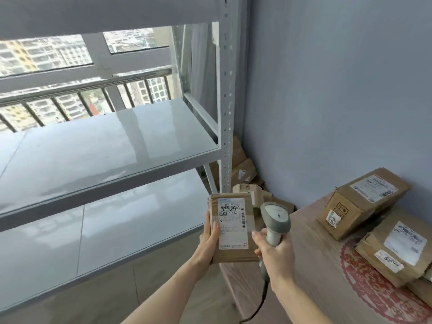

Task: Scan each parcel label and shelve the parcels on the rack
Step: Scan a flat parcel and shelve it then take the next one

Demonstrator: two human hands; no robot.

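Left hand (208, 242) gripping parcel (232, 229), long axis running near-far; right hand (273, 250) gripping scanner (275, 220) just right of label (232, 222).

Illumination was daylight only, entering through the window (70, 73) behind the rack (225, 94) at upper left. The outdoor view was overexposed and washed out. The glossy shelves (105, 146) carried broad, pale reflections of the window and of its dark frame bars. The wall (339, 90) at right was evenly and softly lit, without hard shadows. The stacked parcels (364, 199) cast only faint, diffuse shadows onto the table (315, 265). Wide-angle distortion bent the rack upright and shelf edges toward the frame borders. Overall sharpness was low: compression smear softened fine detail, label print stayed mostly illegible, and the lower right region showed slight motion blur.
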